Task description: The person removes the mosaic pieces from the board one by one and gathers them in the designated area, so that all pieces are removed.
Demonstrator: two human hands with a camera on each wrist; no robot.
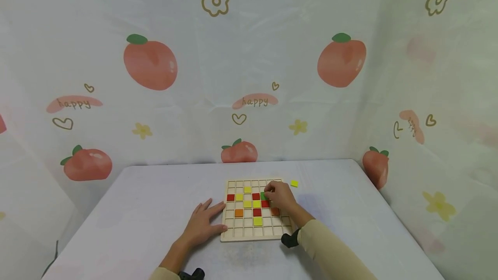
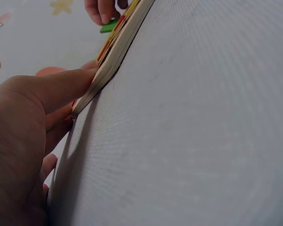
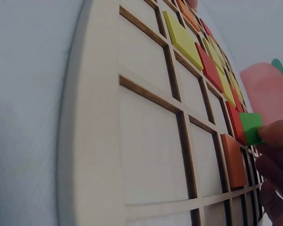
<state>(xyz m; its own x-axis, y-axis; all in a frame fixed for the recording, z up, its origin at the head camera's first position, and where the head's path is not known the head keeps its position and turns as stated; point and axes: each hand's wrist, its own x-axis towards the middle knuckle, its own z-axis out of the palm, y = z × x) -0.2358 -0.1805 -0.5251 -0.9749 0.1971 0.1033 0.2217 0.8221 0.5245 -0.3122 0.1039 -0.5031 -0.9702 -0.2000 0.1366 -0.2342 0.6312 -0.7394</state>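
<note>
A square wooden grid board [image 1: 249, 236] lies on the table, its cells partly filled with red, yellow and orange square tiles. My right hand [image 1: 283, 197] pinches a green tile [image 3: 251, 128] between thumb and finger. That tile stands tilted at a cell beside a red tile [image 3: 235, 123], toward the board's far right part. An orange tile [image 3: 233, 161] sits in a cell nearer the right wrist camera. With fingers spread, my left hand [image 1: 200, 226] rests at the board's left side. Its thumb [image 2: 68, 88] touches the board's edge close to the near corner.
One loose yellow tile [image 1: 294, 183] lies on the white table [image 1: 155, 198] just beyond the board's far right corner. Behind the table hangs a pale cloth [image 1: 253, 55] printed with fruit and flowers. Each wrist wears a black strap-like device [image 1: 289, 240].
</note>
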